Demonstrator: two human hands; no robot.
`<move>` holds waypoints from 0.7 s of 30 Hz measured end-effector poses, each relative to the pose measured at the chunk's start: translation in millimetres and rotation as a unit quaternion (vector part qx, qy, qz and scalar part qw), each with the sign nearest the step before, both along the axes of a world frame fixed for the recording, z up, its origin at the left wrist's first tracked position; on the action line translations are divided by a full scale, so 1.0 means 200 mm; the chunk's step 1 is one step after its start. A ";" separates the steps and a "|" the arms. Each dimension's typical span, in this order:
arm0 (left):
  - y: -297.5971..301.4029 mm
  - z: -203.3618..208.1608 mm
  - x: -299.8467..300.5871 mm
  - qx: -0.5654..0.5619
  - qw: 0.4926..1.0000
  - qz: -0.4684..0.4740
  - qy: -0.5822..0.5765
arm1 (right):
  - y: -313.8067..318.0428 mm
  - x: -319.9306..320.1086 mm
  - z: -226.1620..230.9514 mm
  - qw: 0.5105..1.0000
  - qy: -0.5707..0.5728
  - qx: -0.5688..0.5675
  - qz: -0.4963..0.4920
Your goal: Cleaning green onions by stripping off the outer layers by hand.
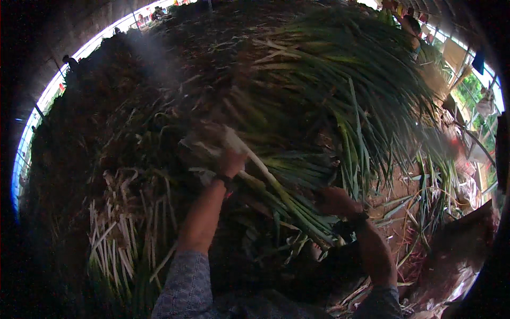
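In front of me my left hand (pixel 231 161) is closed round the pale shanks of a few long green onions (pixel 261 166). Their white ends point up and to the left; their green leaves slant down to the right. Toward those leaves reaches my right hand (pixel 337 202), its fingers in shadow and blurred, so I cannot tell whether they grip. To the left lies a loose bunch of white-stalked green onions (pixel 114 239), roots away from me. Dry, peeled-looking skins hang near my left hand, smeared by motion.
A big heap of green onions (pixel 329 58) spreads across the far right. Dark plant litter (pixel 106 117) covers the left and far ground. At right, loose leaves lie on brown soil (pixel 393 228) beside a brownish sheet or sack (pixel 457 255). Another person (pixel 411 32) is at the far right.
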State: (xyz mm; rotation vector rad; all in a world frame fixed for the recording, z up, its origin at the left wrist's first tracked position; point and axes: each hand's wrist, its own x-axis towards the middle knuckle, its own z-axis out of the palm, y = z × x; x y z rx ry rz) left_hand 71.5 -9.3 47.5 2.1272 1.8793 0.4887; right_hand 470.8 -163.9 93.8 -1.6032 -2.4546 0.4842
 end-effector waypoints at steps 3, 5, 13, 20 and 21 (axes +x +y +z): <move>-0.02 0.00 0.01 0.065 0.995 0.065 -0.041 | 0.05 -0.04 -0.03 0.998 -0.056 -0.015 -0.021; -0.05 -0.01 -0.03 0.129 0.988 0.081 -0.037 | 0.06 -0.13 0.08 1.000 0.002 -0.025 -0.005; -0.09 0.24 0.19 0.165 0.984 0.024 -0.054 | 0.08 -0.17 0.14 0.997 0.064 0.022 -0.035; 0.06 -0.09 0.10 0.082 0.951 0.053 -0.294 | 0.16 -0.22 0.04 0.997 0.051 0.038 -0.039; 0.06 -0.03 0.13 0.031 0.961 0.079 -0.263 | 0.16 -0.21 0.06 0.997 0.051 0.044 -0.043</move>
